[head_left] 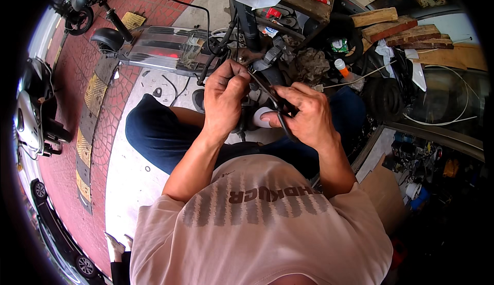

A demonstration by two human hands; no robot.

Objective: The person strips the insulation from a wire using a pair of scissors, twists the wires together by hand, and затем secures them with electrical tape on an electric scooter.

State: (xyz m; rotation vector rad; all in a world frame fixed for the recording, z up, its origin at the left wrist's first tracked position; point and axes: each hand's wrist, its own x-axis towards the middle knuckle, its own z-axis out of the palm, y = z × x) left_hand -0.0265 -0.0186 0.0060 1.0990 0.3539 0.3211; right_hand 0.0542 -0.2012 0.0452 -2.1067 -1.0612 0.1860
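My right hand [311, 110] is closed round the dark handles of a long-jawed tool that looks like pliers [265, 85]. The jaws point up and left toward my left hand [226, 92]. Fingers and thumb of that hand are pinched together at the jaw tips, on something too small to make out. Just beyond both hands stand the dark stem and front parts of an electric scooter [247, 30], partly hidden by them. Its long, scuffed deck [164, 48] stretches off to the left.
A wooden workbench [303, 2] stands at the far right, near stacked wood pieces [404, 30], an orange-capped bottle [341, 67] and black tyres [383, 98]. A black cable [188, 4] hangs over the deck. Parked motorbikes [33, 112] line the left. Behind me on the left is another person's shoe [114, 244].
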